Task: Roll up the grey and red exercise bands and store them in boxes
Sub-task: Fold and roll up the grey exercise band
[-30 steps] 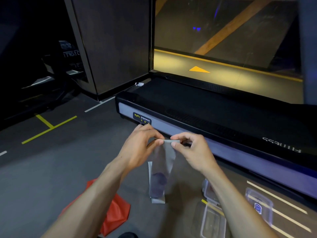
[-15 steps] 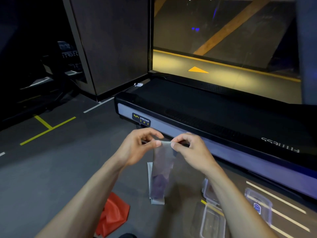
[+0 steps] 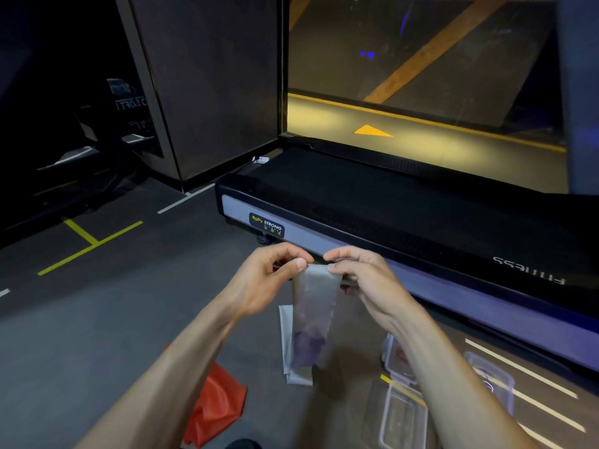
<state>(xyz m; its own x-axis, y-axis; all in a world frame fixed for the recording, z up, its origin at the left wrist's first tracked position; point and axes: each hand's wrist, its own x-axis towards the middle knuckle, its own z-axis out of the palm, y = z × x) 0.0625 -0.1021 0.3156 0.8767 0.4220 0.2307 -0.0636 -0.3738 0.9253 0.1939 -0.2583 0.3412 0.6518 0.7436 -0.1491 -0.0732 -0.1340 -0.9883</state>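
Note:
A grey exercise band (image 3: 312, 306) hangs down in front of me, its lower end folded on the floor. My left hand (image 3: 265, 280) pinches its top left corner and my right hand (image 3: 363, 280) pinches the top right corner, holding the top edge level. The red exercise band (image 3: 217, 406) lies crumpled on the floor at the lower left, partly hidden by my left forearm. Clear plastic boxes (image 3: 400, 419) sit on the floor at the lower right, partly behind my right forearm.
A black and grey treadmill (image 3: 421, 228) runs across the floor just beyond my hands. A loose clear lid (image 3: 496, 380) lies to the right of the boxes. Yellow and white lines mark the grey floor; a dark panel stands at the back left.
The hands stayed at the band's top edge, fingers shifting slightly. The view moved a little, so less of the red band shows behind my left forearm.

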